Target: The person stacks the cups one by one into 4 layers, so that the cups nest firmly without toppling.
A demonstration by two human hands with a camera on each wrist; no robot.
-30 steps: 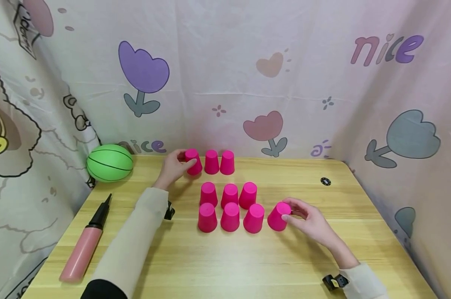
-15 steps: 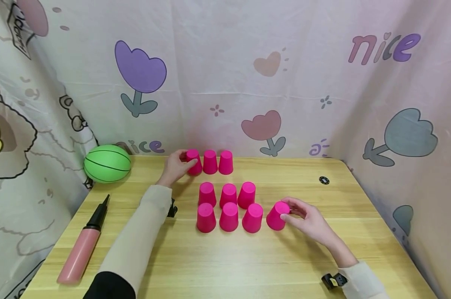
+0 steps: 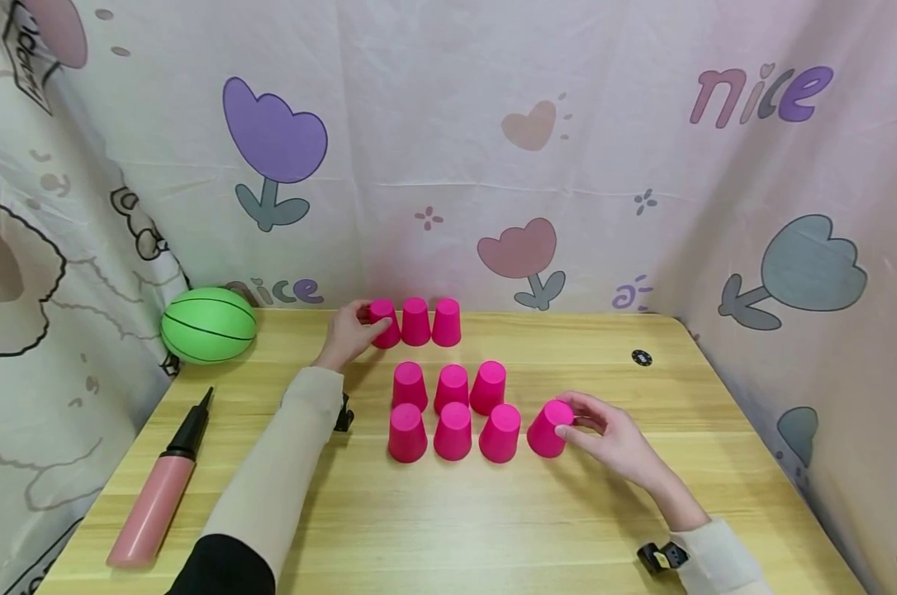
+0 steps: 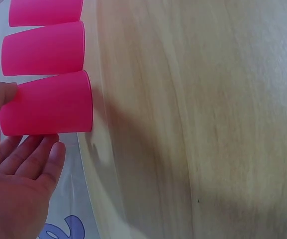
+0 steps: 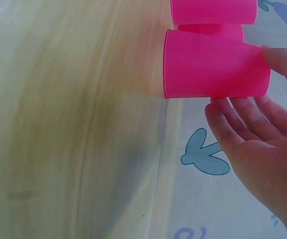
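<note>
Several pink cups stand upside down in three rows on the wooden table. In the back row, my left hand [image 3: 347,335] grips the leftmost cup [image 4: 48,104] between thumb and fingers. Two more back-row cups, a middle one [image 3: 415,322] and a right one [image 3: 446,323], stand beside it. My right hand [image 3: 614,438] holds the rightmost cup [image 5: 215,64] of the front row, thumb on the near side and fingers behind. That row continues leftward with a cup [image 3: 500,434] a small gap away. The middle row has three cups, among them one [image 3: 488,388] at its right end.
A green ball [image 3: 209,326] sits at the table's back left corner. In front of it lies a pink hand pump [image 3: 158,496] with a black nozzle. A small black disc [image 3: 642,358] lies at the back right. A printed curtain [image 3: 419,124] hangs behind the table [image 3: 478,529].
The whole head view shifts slightly leftward. Both hands keep hold of their cups, and the rows keep their arrangement.
</note>
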